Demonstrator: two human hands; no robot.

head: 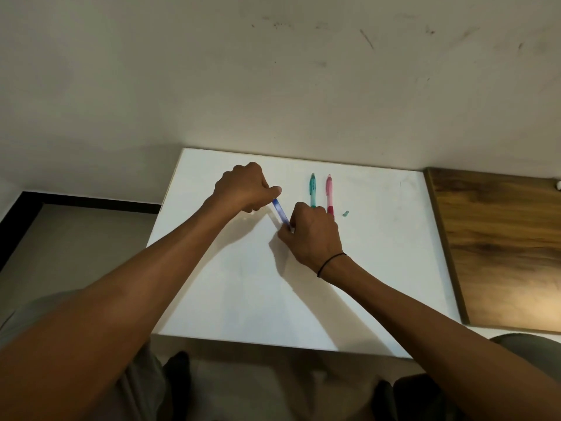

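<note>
Both hands grip the blue pen (281, 214): left hand (243, 188) pinches its far end, right hand (312, 235) its near end, above the table (379, 268). Likely pulling or twisting it apart; next needs steady counter-grip. Teal pen (313, 189), pink pen (329, 192) and a small teal piece (345, 213) lie just beyond the right hand.

Both bare forearms reach forward from the lower corners and converge toward the middle. The left hand (243, 188) is farther out, knuckles up and fingers curled under, its thumb pinching the upper end of a blue pen (280, 212). The right hand (312, 235) sits nearer, back of the hand up and fingers curled, gripping the pen's lower end (the fingertips themselves are hidden). A thin black band (331, 262) circles the right wrist.
</note>
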